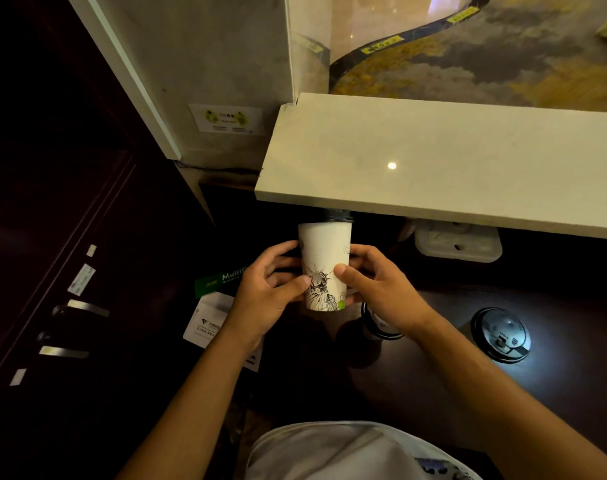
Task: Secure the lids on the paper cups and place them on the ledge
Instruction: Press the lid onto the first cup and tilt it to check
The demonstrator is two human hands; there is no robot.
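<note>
Below the pale stone ledge [433,161], the left hand [267,292] and right hand [374,289] each close around the lidded paper cup [324,258]; raise it level, clearing the edge before setting down.

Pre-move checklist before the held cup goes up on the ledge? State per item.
1. Both hands on cup: left hand and right hand hold the paper cup from either side. Ok.
2. Lid on the held cup: dark lid on top, seating partly hidden by the ledge edge. Cannot tell.
3. Cup upright: ok.
4. Landing spot on ledge: bare. Ok.
5. Path up: the cup top sits below the ledge edge. Not ok.
6. Other cups: lidded cup waits on the counter.
</note>
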